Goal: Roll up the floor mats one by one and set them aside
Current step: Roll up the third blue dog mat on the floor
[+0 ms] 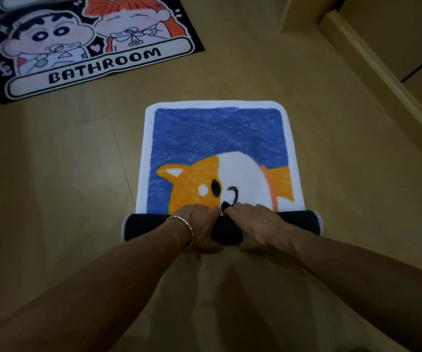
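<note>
Dog mat, partly rolled; bathroom mat well apart.

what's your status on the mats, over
Left hand and right hand both grip the roll. Blue plush dog mat with white border partly rolled, black backing outward. Black cartoon BATHROOM mat flat, off left, not in the way.

Dim tan floor, wooden trim at right.

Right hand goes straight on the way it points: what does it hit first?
The right hand, gripping the roll, points forward: it would first meet the flat part of the dog mat, likely at the white muzzle. Beyond that, bare floor.
</note>
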